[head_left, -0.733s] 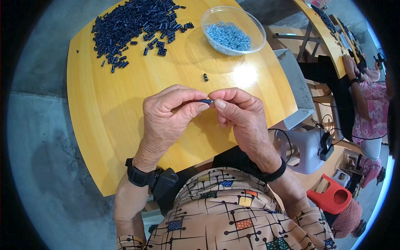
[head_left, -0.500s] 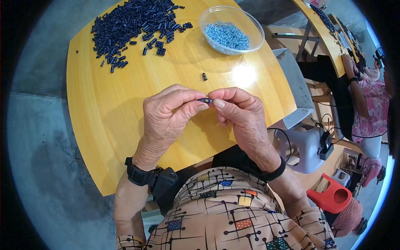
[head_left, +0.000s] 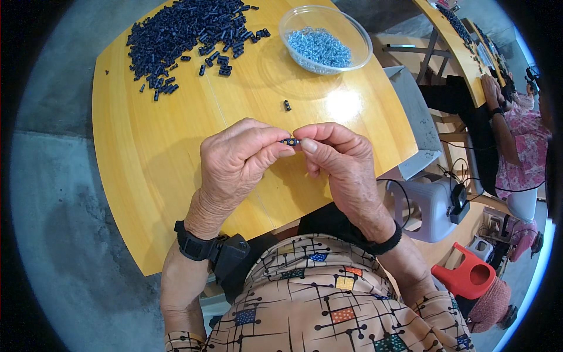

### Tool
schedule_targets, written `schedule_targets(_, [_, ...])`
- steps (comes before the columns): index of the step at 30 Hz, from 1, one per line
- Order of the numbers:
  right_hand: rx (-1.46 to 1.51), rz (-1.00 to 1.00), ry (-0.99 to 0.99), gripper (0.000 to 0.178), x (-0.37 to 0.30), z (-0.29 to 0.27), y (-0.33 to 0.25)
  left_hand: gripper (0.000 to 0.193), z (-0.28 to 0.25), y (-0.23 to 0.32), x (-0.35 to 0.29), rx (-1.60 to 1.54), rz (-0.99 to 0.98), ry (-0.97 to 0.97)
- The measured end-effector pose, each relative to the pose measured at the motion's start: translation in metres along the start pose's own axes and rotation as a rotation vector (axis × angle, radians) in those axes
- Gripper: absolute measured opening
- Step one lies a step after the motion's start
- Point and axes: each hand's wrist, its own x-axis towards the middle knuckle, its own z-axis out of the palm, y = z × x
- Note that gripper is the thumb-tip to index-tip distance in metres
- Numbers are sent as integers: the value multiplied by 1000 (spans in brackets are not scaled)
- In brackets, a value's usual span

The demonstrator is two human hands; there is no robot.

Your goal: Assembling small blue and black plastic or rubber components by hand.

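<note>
Above the near half of the table, my left hand [head_left: 243,155] and my right hand [head_left: 337,155] meet fingertip to fingertip. Between them they pinch a small dark plastic piece [head_left: 290,141] with holes along it, held lengthwise from left to right. Its two ends are hidden by the fingers. Just beyond my hands, a single black plastic piece [head_left: 287,105] lies on the yellow wooden table [head_left: 146,193]. A large heap of similar black pieces [head_left: 182,41] covers the far left. Small shiny metal parts [head_left: 319,47] fill part of a clear plastic bowl [head_left: 366,56] at the far right.
A grey bin [head_left: 410,117] stands against the table's right edge. Further right are a white stool [head_left: 425,211], a red stool [head_left: 469,276], cables and a second table [head_left: 451,35]. A person in a pink patterned top [head_left: 522,149] sits there.
The small piece between my fingertips has turned slightly, so its holes show more clearly. My hands have otherwise barely moved, and the view has shifted a little.
</note>
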Motion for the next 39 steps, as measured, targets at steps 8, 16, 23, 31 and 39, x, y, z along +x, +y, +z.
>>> schedule_targets(8, [-16, 5, 4, 14, -1, 0, 1, 18, -3, 3, 0, 95, 39, -35])
schedule_targets(16, [-1, -9, -8, 13, 1, -2, 6, 17, -2, 2, 1, 94, 55, -33])
schedule_targets(23, [3, 29, 4, 15, 2, -2, 4, 17, -2, 2, 0, 114, 63, -35])
schedule_targets(31, [15, 38, -18, 10, 1, -4, 4, 17, -1, 3, 0, 85, 51, -31])
schedule_targets(39, [72, 13, -7, 9, 2, -2, 6, 17, 0, 1, 0, 84, 51, -40])
